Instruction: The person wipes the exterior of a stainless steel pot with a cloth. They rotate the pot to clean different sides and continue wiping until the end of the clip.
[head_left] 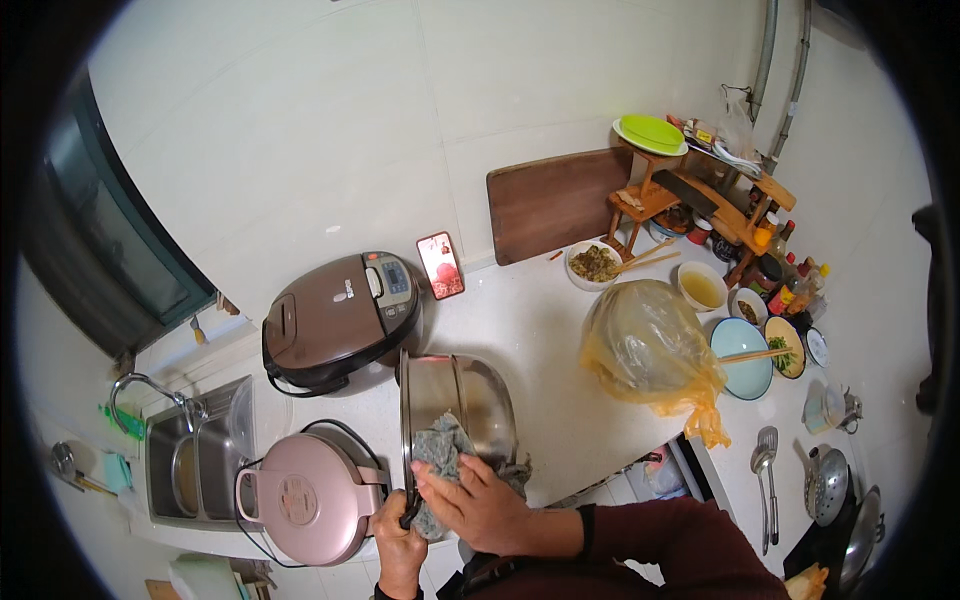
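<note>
A stainless steel pot (482, 388) lies tipped on its side at the counter's near edge, its rim turned to the left. My left hand (398, 548) is closed round the pot's black side handle (410, 511). With my right hand (482, 512) I press a grey cloth (441, 443) against the pot's outer wall. Part of the cloth hangs below my fingers, beside the handle. The inside of the pot is hidden from this angle.
Left of the pot are a pink electric griddle (305, 500), a brown rice cooker (340, 318) and a double sink (205, 460). A phone (441, 265) leans on the wall. To the right stand a bag-covered bowl (645, 340), a blue bowl (738, 365) and a wooden rack (690, 200).
</note>
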